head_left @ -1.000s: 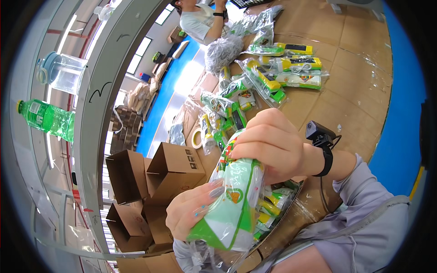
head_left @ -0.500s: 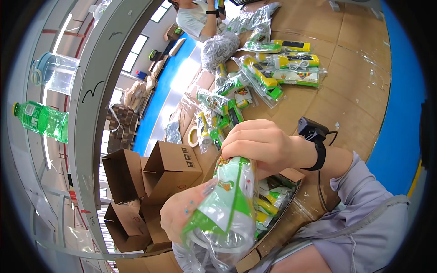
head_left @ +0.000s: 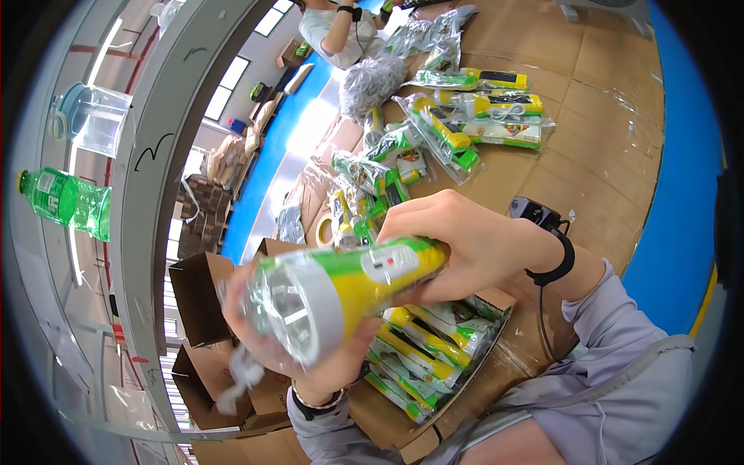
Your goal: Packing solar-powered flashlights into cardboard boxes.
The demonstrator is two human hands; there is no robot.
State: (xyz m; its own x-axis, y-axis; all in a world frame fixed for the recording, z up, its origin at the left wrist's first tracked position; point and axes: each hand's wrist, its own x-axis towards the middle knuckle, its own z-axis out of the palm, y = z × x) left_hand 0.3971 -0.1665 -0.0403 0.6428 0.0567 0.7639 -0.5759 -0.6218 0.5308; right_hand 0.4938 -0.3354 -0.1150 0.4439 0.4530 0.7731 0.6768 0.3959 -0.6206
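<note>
A green and yellow flashlight [head_left: 360, 283] with a wide grey head is held up in front of me, wrapped in clear plastic. My right hand [head_left: 457, 244] is closed round its narrow tail end. Around the head, from below and behind, curls my left hand [head_left: 341, 368], its fingers blurred and partly hidden. The lens faces left and toward me, and loose plastic hangs off it. Below my hands, an open cardboard box [head_left: 504, 310] contains several bagged flashlights [head_left: 422, 353] in a row.
Several bagged flashlights [head_left: 442, 128] lie across the cardboard-covered table [head_left: 589, 155], beside a tape roll [head_left: 325, 230]. Open cartons [head_left: 198, 298] stand at left. A grey post [head_left: 155, 155] rises there, near a green bottle [head_left: 70, 203]. Another person [head_left: 333, 35] is at the far side.
The flashlight has turned from showing its white and green card to showing its switch side, its head swinging up and left. My left hand moved under the head, uncovering more of the box.
</note>
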